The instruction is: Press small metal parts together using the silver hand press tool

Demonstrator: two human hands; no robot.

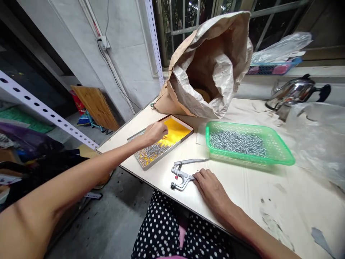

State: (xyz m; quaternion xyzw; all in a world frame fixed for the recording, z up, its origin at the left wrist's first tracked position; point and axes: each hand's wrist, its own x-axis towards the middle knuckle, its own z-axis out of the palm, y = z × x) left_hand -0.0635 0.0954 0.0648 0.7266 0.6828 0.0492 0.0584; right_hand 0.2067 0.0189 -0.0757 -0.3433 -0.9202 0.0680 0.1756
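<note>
My left hand (156, 133) hangs over a shallow box lid (185, 137) with a yellow bottom, its fingers curled together; whatever they pinch is hidden. Small silvery metal pieces (153, 151) lie heaped in the lid's near-left part, a few scattered toward the yellow middle. To the right, my right hand (208, 181) rests on the table with its fingers closed around the lower handle of grey snap pliers (184, 177). The pliers lie on their side, jaws facing left and upper handle spread away. A red tip shows in the jaw.
A green plastic basket (280, 151) of similar metal pieces stands right of the pliers. Behind the lid a big paper sack (178, 61) leans with its mouth gaping. A metal kettle (293, 91) and clear plastic bag (318, 133) are at right. The table edge (137, 177) runs close by me.
</note>
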